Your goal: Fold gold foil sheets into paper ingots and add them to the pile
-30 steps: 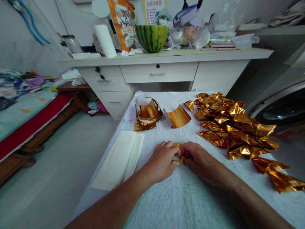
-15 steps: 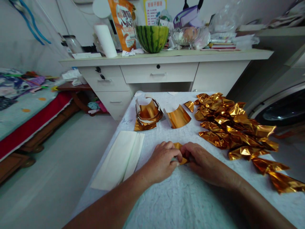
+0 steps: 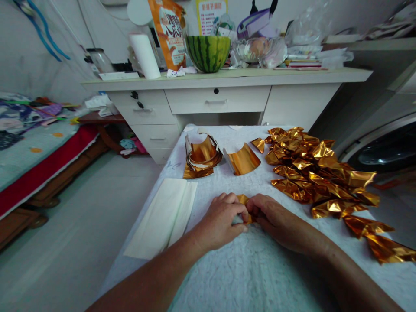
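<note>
A small piece of gold foil paper lies on the cloth-covered table, mostly hidden under my fingers. My left hand is closed on its left side, with the thumb and curled fingers pinching the near edge. From the right, my right hand grips the same piece with bent fingers close to the left hand's. Beyond them rest a curved gold foil sheet and a curled stack of gold foil sheets. Folded gold foil pieces are heaped at the right.
White paper sheets lie on the table to the left. A white desk stands behind, carrying a halved watermelon, an orange pouch and a paper roll. A bed is at left, a front-loading washer at right.
My left thumb has shifted slightly to the right along the near edge of the foil. My right hand stays nearly in place, and the other things have not moved.
</note>
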Demonstrator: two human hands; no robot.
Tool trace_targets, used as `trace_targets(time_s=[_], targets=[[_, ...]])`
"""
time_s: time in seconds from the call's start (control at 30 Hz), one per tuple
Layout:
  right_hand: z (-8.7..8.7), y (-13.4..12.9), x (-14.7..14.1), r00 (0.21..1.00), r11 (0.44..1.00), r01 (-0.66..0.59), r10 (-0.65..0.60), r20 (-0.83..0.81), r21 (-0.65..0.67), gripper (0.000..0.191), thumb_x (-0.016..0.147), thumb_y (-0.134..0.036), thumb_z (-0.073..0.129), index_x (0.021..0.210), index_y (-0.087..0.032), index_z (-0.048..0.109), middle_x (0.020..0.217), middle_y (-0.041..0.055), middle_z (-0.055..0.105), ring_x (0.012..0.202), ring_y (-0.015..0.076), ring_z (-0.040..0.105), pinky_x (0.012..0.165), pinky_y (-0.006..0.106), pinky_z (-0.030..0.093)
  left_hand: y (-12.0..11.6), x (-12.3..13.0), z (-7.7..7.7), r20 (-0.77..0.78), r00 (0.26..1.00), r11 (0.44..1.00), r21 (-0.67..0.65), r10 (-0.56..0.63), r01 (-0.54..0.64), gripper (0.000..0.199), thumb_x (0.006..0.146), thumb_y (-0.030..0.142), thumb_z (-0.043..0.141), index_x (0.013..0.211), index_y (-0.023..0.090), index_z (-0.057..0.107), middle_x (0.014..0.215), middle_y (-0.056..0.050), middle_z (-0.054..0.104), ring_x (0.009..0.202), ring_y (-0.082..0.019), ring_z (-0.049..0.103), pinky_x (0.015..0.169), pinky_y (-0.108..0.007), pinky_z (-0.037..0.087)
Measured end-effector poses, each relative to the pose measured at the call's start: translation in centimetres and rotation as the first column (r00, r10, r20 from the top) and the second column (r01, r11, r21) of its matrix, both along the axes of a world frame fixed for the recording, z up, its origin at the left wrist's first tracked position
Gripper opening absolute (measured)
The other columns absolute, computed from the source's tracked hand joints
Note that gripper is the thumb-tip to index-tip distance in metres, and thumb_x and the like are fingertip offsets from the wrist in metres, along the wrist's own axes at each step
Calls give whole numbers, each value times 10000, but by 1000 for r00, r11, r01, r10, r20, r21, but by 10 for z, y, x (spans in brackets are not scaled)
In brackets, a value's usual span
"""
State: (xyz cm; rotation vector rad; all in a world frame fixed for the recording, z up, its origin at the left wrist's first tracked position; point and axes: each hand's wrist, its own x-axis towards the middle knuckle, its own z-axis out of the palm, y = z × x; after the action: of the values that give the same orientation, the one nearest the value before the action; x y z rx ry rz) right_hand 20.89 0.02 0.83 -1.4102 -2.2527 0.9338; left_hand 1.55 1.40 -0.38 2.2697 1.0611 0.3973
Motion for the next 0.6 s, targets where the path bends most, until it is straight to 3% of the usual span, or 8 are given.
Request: trace_targets(time_s=[0.27,0.43,0.6], targets=[[-3,-2,4,998,1000,-23,22,50,20,259,750,6,456,860,-195,575,836,18,569,762,163,494,679,277,393,0,0,0,-8,1000,1000,29,2,-1,92,777,224,740,843,221,676,930,-9,590,966,-205,535,839,-332,396],[1,-2,3,998,998,-39,38,40,39,370,659,61,415,876,-197,569,837,13,566,774,162,500,691,279,395,0,-2,2,-48,998,991,125,-47,53,76,815,252,712,867,213,673,927,-10,609,940,-201,544,808,-320,407],[-1,-4,1,998,994,-42,37,43,105,221,721,-33,532,868,-196,556,851,29,580,778,178,508,677,289,400,2,-3,3,-130,983,954,250,-134,163,137,921,231,563,833,195,663,856,-12,622,845,-175,557,780,-318,409]])
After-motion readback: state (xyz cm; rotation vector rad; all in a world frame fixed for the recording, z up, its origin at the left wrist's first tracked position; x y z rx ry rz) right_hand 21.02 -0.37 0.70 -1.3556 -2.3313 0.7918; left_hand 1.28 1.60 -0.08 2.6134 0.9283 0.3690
